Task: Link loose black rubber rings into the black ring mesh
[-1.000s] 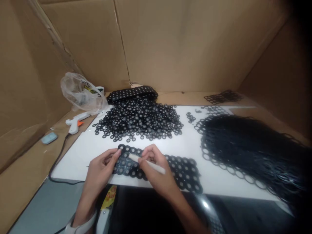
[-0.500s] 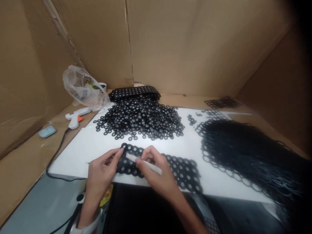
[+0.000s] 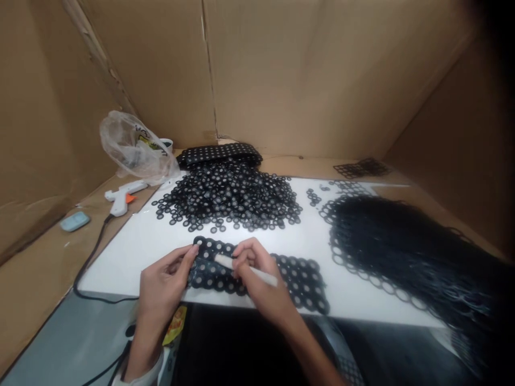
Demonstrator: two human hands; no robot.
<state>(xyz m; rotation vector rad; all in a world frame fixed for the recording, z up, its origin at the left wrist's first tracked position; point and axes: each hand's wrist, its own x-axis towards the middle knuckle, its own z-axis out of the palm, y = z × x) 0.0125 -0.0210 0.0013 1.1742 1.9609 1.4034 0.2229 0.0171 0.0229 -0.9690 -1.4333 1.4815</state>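
A flat mat of joined black rings [image 3: 295, 276] lies along the near edge of a white board [image 3: 140, 246]. My left hand [image 3: 163, 281] pinches the mat's left end, fingers closed on it. My right hand [image 3: 259, 281] grips a thin white stick [image 3: 245, 268] and holds its tip over the mat's left part. A heap of loose black rings with pale centres [image 3: 231, 198] sits behind the mat.
A big pile of black ring mesh [image 3: 410, 252] covers the board's right side. A white glue gun [image 3: 120, 194] with a black cord, a clear plastic bag [image 3: 134, 146] and a small pale blue object [image 3: 75, 220] lie at the left. Cardboard walls stand all around.
Both hands stay on the mat; the right hand with the stick has shifted slightly to the right and the view has moved a little.
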